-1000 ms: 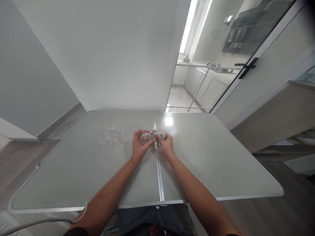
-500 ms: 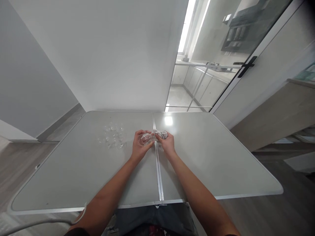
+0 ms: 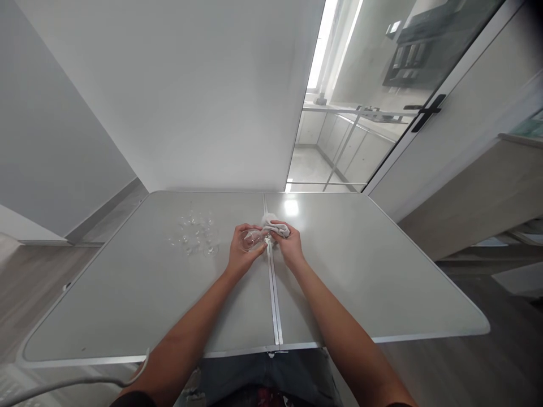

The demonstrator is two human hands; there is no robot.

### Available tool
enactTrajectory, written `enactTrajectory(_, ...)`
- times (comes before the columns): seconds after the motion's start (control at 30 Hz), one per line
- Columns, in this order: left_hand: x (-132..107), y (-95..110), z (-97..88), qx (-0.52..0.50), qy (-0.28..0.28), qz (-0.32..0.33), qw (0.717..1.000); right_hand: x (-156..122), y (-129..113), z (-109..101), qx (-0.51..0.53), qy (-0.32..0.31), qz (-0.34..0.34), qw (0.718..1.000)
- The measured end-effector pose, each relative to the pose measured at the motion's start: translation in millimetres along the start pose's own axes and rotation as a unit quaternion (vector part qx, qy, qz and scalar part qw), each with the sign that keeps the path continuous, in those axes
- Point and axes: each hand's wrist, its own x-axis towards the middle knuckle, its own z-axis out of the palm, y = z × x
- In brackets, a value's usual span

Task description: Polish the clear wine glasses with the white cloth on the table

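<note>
I am gripping a glass (image 3: 250, 239) in my left hand (image 3: 241, 255) above the table (image 3: 360, 271), rubbing it with a cloth (image 3: 276, 228) clenched in my right hand (image 3: 291, 249), while other glasses (image 3: 195, 234) are standing nearby, wiped or not I cannot tell.

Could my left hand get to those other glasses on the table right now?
Probably not at once: the left hand is closed on a glass. The way to the other glasses looks free, though.

Bright daylight from glass door (image 3: 382, 85); glare spot on table (image 3: 291, 208); wide-angle edge distortion.
</note>
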Motion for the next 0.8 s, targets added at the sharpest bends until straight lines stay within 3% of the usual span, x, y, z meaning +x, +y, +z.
enactTrajectory(0.13, -1.1, -1.3, 0.3, 0.019, 0.005, 0.007, 1.000, 0.3, 2.6, -0.8, -0.052, -0.019, 0.036, 0.998)
enactTrajectory(0.23, -1.4, -2.2, 1.8, 0.024, 0.005, 0.004, 1.000, -1.5, 2.0, -3.2, -0.178, 0.030, 0.008, 0.983)
enactTrajectory(0.3, -2.2, -2.7, 3.5, 0.026, -0.006, 0.004, 1.000, -3.5, 0.0, -2.6, -0.208, 0.061, -0.025, 0.976)
enactTrajectory(0.4, -4.1, -3.2, 5.1, 0.030, -0.021, 0.015, 0.999, -5.1, -0.6, 1.3, -0.136, 0.049, -0.037, 0.989)
enactTrajectory(0.53, -4.7, -1.9, 2.7, 0.056, -0.018, 0.030, 0.998, -2.2, 5.0, 1.2, -0.077, -0.002, 0.030, 0.997)
enactTrajectory(0.7, -3.1, 0.2, 1.1, 0.050, -0.003, 0.017, 0.999, 2.2, 8.1, -6.0, -0.126, 0.054, 0.007, 0.990)
enactTrajectory(0.8, -3.7, -1.0, 1.3, 0.068, -0.017, 0.036, 0.997, 2.4, 9.1, -4.5, -0.089, 0.042, -0.004, 0.995)
